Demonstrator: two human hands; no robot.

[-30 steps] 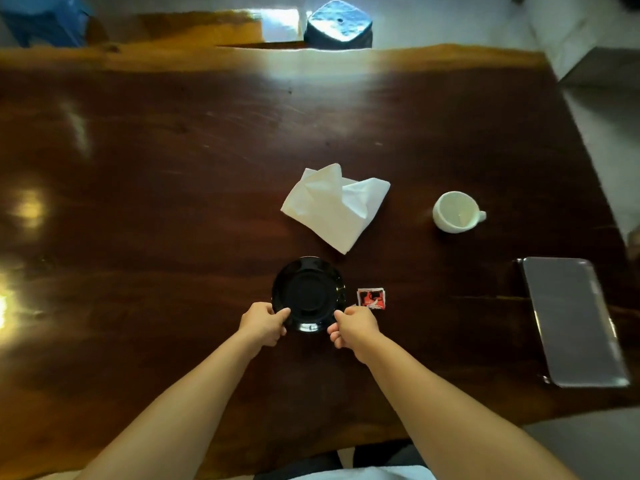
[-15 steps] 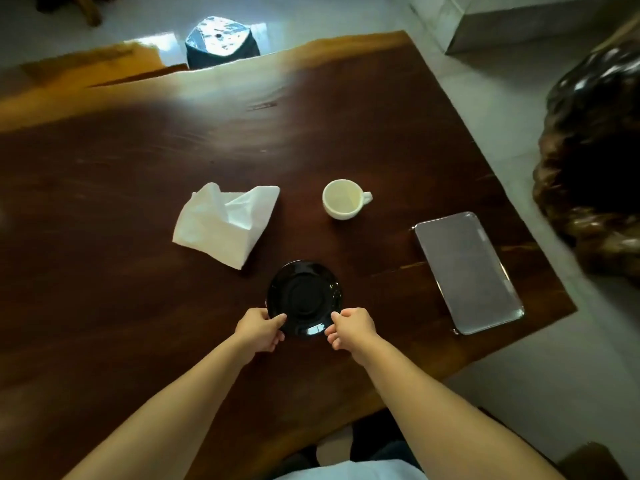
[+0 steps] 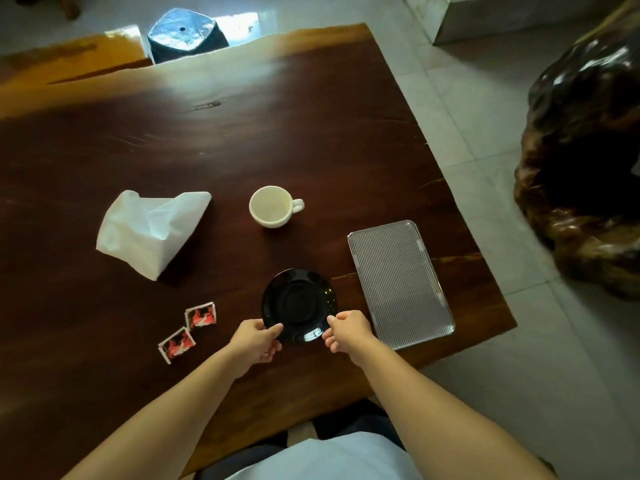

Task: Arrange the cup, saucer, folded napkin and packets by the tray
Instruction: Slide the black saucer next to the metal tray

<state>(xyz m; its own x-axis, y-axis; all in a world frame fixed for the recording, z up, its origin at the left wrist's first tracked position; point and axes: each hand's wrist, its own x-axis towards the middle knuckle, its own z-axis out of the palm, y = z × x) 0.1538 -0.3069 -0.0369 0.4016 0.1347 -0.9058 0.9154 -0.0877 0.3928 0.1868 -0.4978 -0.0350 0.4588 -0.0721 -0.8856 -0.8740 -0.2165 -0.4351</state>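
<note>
A black saucer (image 3: 298, 303) lies on the dark wooden table (image 3: 242, 140), just left of the ribbed silver tray (image 3: 398, 282). My left hand (image 3: 256, 341) pinches its near left rim and my right hand (image 3: 348, 330) pinches its near right rim. A white cup (image 3: 272, 206) stands upright beyond the saucer, handle pointing right. A loosely crumpled white napkin (image 3: 149, 230) lies to the left of the cup. Two red and white packets (image 3: 201, 315) (image 3: 176, 344) lie left of my left hand.
The table's right edge runs just past the tray, with tiled floor (image 3: 485, 126) beyond. A large dark carved wooden piece (image 3: 585, 161) stands on the floor at the right. A shiny dark stool (image 3: 185, 32) sits beyond the table's far edge.
The saucer, held in both hands, has moved to the right and now sits close beside the tray. The view has turned right, and both packets now show at the left.
</note>
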